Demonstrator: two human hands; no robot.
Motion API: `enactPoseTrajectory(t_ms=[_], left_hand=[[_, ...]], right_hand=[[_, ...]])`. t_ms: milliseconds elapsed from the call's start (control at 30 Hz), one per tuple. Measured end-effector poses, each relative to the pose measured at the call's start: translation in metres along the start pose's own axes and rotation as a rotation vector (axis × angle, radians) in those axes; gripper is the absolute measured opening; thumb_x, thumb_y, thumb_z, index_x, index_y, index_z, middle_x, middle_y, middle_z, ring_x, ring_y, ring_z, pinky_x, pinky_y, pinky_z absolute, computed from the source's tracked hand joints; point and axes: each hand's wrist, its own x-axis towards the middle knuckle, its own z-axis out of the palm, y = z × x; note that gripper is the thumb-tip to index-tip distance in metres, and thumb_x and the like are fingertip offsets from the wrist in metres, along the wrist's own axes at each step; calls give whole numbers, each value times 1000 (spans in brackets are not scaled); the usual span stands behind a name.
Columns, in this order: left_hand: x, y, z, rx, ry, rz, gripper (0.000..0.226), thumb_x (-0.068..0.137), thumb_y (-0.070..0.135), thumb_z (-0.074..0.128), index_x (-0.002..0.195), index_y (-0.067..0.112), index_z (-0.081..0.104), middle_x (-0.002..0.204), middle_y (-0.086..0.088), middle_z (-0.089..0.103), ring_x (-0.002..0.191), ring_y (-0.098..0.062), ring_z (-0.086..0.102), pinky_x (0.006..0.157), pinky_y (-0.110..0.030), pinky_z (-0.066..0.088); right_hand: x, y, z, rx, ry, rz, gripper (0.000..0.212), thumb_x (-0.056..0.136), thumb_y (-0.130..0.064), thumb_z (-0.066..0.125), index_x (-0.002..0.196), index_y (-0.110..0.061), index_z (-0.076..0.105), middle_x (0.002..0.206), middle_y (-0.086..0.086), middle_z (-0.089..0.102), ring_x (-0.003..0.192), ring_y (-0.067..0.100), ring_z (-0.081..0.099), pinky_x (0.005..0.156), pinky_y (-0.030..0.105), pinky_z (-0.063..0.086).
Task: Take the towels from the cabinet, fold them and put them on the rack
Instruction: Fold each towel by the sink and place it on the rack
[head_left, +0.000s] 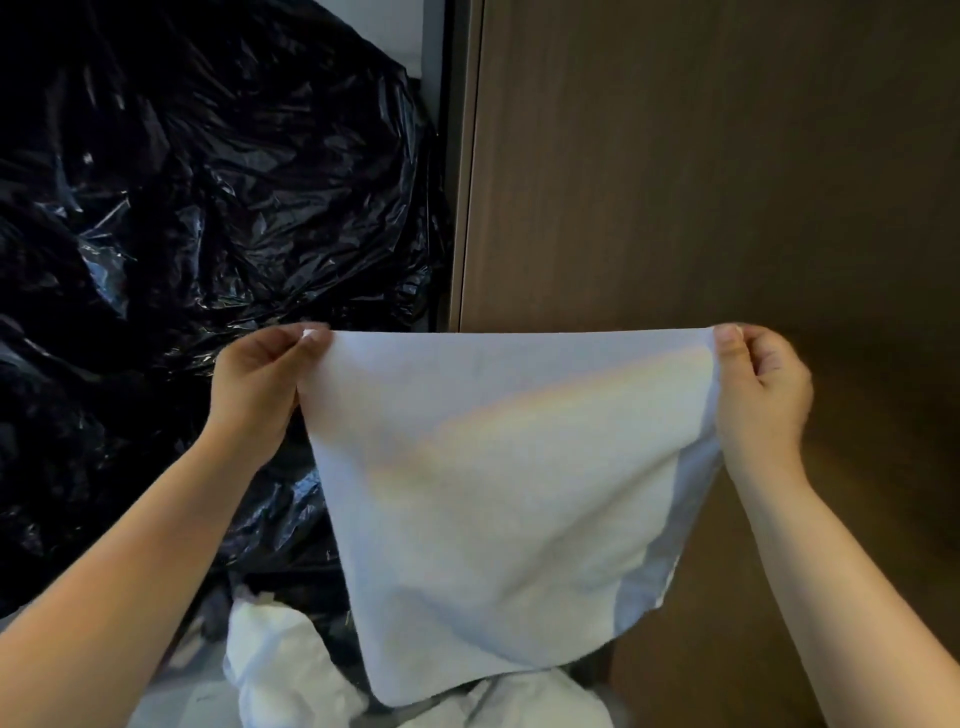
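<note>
Left hand (260, 379) and right hand (761, 387) are pinching the soft, light towel (493, 493) by its top corners, the surest grip

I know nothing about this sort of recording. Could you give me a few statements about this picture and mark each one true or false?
1. The left hand and the right hand each pinch a top corner of the white towel. True.
2. The towel lies flat on a table. False: it hangs in the air from both hands.
3. Black plastic bags are on the left of the towel. True.
4. The door behind the towel is white. False: it is dark brown with a wood grain.
5. More white cloth lies in a heap below the towel. True.
</note>
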Motion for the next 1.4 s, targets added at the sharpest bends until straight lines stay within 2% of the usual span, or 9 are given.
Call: enactPoseTrajectory(t_ms=[200,433,600,700,867,967,1167,1233,1400], left_hand=[[-12,-6,-5,399,59,236,12,93,26,63,101,26,71,86,12,68,67,8,58,60,-10,46],[-17,-13,-5,400,69,217,11,93,22,63,101,24,70,89,10,67,69,8,59,62,-12,49],[-20,-23,-6,432,75,212,11,94,20,61,99,25,69,84,9,67,66,10,58,57,-7,47],[-20,-28,-9,516,52,200,14,94,21,60,99,32,66,85,12,66,69,7,59,61,-15,47],[-21,-39,-13,596,-19,146,18,94,20,58,99,34,66,89,5,68,83,-16,63,72,-35,53],[-26,-41,-13,564,28,183,17,95,20,57,98,35,63,86,15,66,80,-9,61,68,-30,50],[-32,-21,-1,534,70,352,21,96,12,52,99,33,55,90,26,60,67,-13,52,60,-34,44],[-33,-13,2,522,62,370,23,95,12,53,97,34,56,89,29,60,64,-4,52,59,-29,43],[-42,-4,2,476,79,346,13,92,15,60,94,28,62,84,18,63,69,1,55,61,-14,46]], right_hand=[[-9,4,0,-12,-24,54,20,101,-33,49,98,-18,62,85,-9,59,74,-2,53,69,15,40],[-15,9,2,-21,-37,80,25,101,-38,47,102,-18,63,92,-5,62,86,7,56,79,27,46],[-19,9,3,-16,-56,64,23,102,-37,47,99,-19,61,85,-12,59,80,-1,56,73,21,44],[-23,9,3,-22,-65,30,21,102,-37,47,98,-21,59,83,-15,57,77,-7,54,69,19,43],[-29,13,4,-28,-76,14,21,102,-38,48,98,-21,59,83,-14,58,79,-1,55,72,26,48],[-31,17,3,-43,-53,5,22,102,-36,47,97,-19,60,82,-12,58,78,4,55,75,34,48],[-26,15,-1,-93,1,-13,21,102,-36,45,93,-23,58,77,-19,55,76,-6,54,65,23,43],[-26,16,-5,-97,13,2,20,102,-36,45,92,-24,58,77,-19,55,76,-7,54,67,23,43],[-32,17,-21,-95,29,12,21,102,-37,44,94,-24,59,79,-20,55,77,-11,54,66,15,41]])
